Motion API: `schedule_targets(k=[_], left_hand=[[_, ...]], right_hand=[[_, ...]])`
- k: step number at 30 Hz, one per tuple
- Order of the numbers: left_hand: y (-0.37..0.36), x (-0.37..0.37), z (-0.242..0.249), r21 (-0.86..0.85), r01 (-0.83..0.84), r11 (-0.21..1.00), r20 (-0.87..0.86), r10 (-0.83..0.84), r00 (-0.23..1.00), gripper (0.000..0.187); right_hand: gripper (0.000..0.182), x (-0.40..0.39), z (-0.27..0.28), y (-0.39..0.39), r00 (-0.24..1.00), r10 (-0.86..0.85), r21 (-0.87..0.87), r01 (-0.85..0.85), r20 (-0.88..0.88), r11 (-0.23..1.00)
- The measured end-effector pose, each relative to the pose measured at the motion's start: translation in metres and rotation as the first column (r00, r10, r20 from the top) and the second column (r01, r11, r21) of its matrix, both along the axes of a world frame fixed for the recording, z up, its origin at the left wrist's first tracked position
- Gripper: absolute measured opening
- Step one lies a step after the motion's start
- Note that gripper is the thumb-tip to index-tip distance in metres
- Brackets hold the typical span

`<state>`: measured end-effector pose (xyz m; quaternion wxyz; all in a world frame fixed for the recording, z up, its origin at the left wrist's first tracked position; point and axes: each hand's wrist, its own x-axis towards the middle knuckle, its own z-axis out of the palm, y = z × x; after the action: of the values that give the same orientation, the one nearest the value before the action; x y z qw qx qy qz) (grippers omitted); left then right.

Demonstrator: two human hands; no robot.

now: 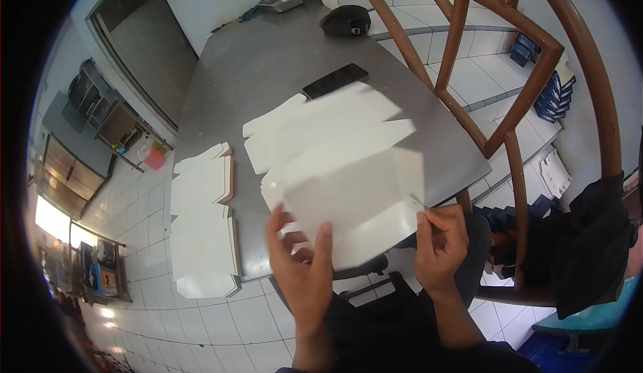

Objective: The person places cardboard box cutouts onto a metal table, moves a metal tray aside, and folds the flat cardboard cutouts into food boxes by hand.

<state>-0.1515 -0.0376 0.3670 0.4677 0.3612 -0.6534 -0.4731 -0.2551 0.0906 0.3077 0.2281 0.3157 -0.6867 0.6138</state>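
A white cardboard piece (pixel 351 205) with a folded edge is held above the near edge of the grey table (pixel 241 65), slightly blurred. My right hand (pixel 442 246) pinches its right corner between thumb and fingers. At its lower left side, my left hand (pixel 301 259) has curled fingers and a raised thumb around the card's edge. Behind the held piece lie more flat white card pieces (pixel 295 132), partly hidden by it. A stack of cut white cardboard (pixel 204 226) rests along the table's left edge.
A black phone (pixel 336 80) lies beyond the cards. Farther back are a black cap (pixel 345 21) and a metal tray (pixel 281 2). A brown metal railing (pixel 462 71) runs along the right side, beside white tiled steps (pixel 482 71). Dark cloth (pixel 593 246) hangs at the right.
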Motion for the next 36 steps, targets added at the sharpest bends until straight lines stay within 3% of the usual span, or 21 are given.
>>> schedule_targets(k=[3,6,7,9,10,13,16,19,22,25,31,36], left_hand=[[-0.008,0.008,-0.019,0.1,0.228,0.968,0.048,-0.234,0.971,0.021],[-0.004,0.0,-0.025,-0.044,0.189,0.981,-0.029,-0.19,0.981,0.02],[-0.004,-0.001,-0.027,-0.105,0.17,0.98,-0.042,-0.175,0.984,0.019],[-0.003,0.0,-0.027,-0.034,0.2,0.979,-0.078,-0.202,0.976,0.018],[-0.002,-0.001,-0.027,-0.004,0.217,0.976,-0.105,-0.217,0.971,0.018],[-0.006,0.0,-0.036,-0.174,0.26,0.95,0.049,-0.255,0.966,0.017],[0.002,0.004,-0.026,0.016,0.405,0.914,-0.093,-0.402,0.911,0.014],[0.001,0.013,-0.048,-0.006,0.498,0.867,-0.079,-0.497,0.864,0.017],[0.009,0.018,-0.056,0.11,0.403,0.909,-0.155,-0.385,0.91,0.021],[0.01,0.032,-0.049,0.178,0.416,0.892,0.016,-0.425,0.905,0.019],[0.008,0.036,-0.06,0.334,0.429,0.839,-0.171,-0.394,0.903,0.015],[0.016,0.033,-0.055,0.393,0.43,0.812,-0.258,-0.352,0.9,0.013]], right_hand=[[0.019,-0.001,0.0,-0.001,0.987,0.061,0.087,-0.074,0.149,0.993],[0.031,0.024,0.03,0.001,0.998,-0.027,0.018,0.028,-0.049,0.999],[0.035,0.028,0.037,0.003,0.991,0.114,0.193,-0.098,-0.069,0.976],[0.043,0.035,0.044,0.009,0.926,0.377,0.519,-0.303,-0.039,0.799],[0.042,0.031,0.031,0.005,0.933,0.358,0.58,-0.283,-0.017,0.764],[0.033,0.015,0.012,0.003,0.919,0.374,0.553,-0.248,-0.125,0.795],[0.024,0.012,0.015,-0.004,0.964,0.266,0.322,-0.248,-0.013,0.914],[0.019,0.022,0.011,-0.013,0.971,0.206,0.199,-0.227,0.123,0.953],[0.015,0.034,0.012,-0.018,0.955,0.201,0.181,-0.242,0.218,0.953],[0.01,0.036,0.012,-0.019,0.955,0.225,0.22,-0.267,0.195,0.938],[0.008,0.04,0.016,-0.016,0.928,0.274,0.279,-0.341,0.253,0.898],[0.007,0.036,0.017,-0.011,0.864,0.319,0.213,-0.422,0.39,0.881]])
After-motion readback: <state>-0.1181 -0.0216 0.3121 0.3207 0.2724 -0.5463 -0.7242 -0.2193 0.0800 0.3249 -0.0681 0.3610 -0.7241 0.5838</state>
